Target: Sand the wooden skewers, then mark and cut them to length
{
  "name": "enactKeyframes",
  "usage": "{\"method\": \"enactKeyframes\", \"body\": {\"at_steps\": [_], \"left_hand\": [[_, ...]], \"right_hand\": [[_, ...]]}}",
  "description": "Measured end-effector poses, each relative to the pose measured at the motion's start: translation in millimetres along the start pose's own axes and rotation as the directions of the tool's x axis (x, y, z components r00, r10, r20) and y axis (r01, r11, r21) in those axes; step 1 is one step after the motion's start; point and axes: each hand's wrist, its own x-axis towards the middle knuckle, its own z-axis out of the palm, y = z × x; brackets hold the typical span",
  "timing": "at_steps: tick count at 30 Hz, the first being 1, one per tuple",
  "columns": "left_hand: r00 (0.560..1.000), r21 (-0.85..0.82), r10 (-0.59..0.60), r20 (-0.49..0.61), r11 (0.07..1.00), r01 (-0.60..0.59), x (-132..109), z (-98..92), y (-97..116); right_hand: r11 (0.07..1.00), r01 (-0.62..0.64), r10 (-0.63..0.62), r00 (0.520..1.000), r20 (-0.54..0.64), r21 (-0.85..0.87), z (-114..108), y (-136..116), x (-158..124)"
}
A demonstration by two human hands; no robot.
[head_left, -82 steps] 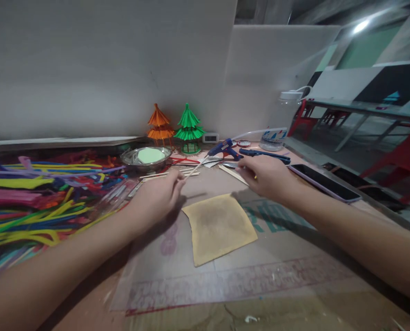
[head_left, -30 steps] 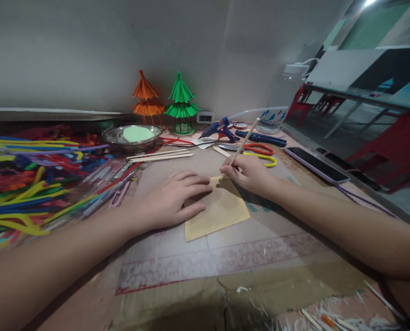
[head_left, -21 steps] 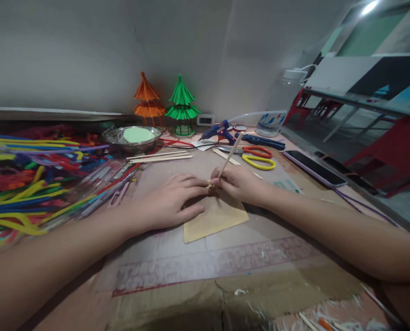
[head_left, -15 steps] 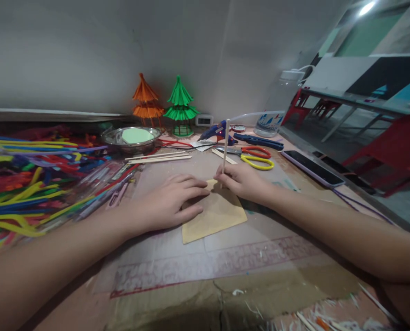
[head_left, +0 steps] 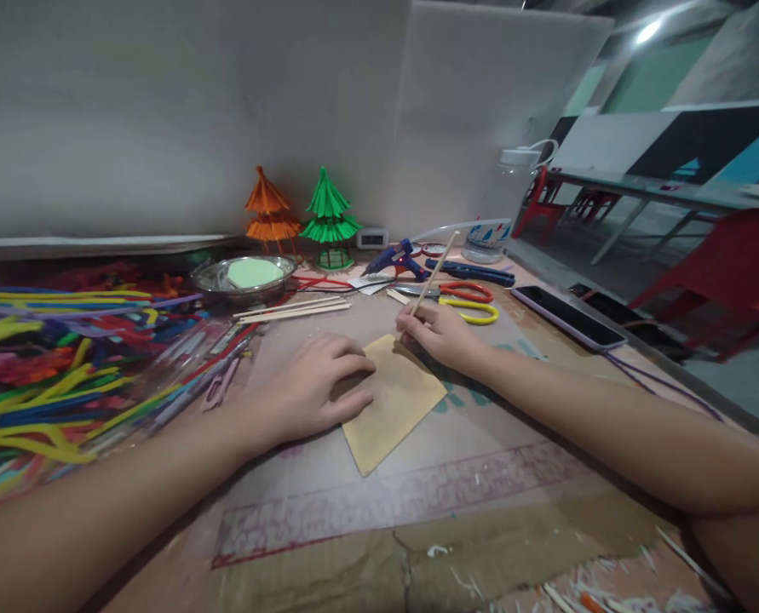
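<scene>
A thin wooden stick [head_left: 439, 268] is pinched in my right hand [head_left: 439, 334], tilted up and to the right above the far corner of a yellow square sheet [head_left: 395, 404]. Its lower end is hidden by my fingers. My left hand [head_left: 321, 380] lies flat with its fingers apart, the fingertips over the left edge of the sheet. Beneath the sheet is a translucent plastic mat [head_left: 315, 502] with a patterned border. Several more wooden sticks [head_left: 296, 312] lie beyond my left hand.
Colourful pipe cleaners [head_left: 40, 375] heap at the left. Behind stand a metal bowl [head_left: 200, 281], orange [head_left: 267, 209] and green [head_left: 330, 213] pagoda-like models and a glue gun [head_left: 397, 257]. Pliers [head_left: 472, 272], scissors [head_left: 472, 311], a phone [head_left: 567, 317] and a bottle [head_left: 500, 204] sit at the right.
The stick has gone from upright to leaning right. The yellow sheet has turned, one corner now pointing towards me. The view has shifted slightly.
</scene>
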Motion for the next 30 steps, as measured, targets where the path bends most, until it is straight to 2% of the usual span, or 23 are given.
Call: {"method": "enactKeyframes", "body": {"at_steps": [6, 23, 30], "left_hand": [[0.998, -0.05, -0.024, -0.05, 0.999, 0.022, -0.2, 2.2, 0.4], [0.997, -0.026, 0.02, -0.079, 0.999, -0.022, -1.2, 1.2, 2.3], [0.997, -0.013, -0.011, -0.077, 1.0, 0.01, 0.3, -0.6, 4.1]], "right_hand": [[0.997, -0.077, 0.078, 0.996, -0.051, 0.027, -2.9, 11.4, 10.8], [1.0, -0.002, 0.003, 0.999, -0.049, 0.015, 2.3, 11.6, 10.6], [0.999, 0.013, -0.013, 1.0, -0.016, 0.032, -0.8, 7.6, 4.9]]}}
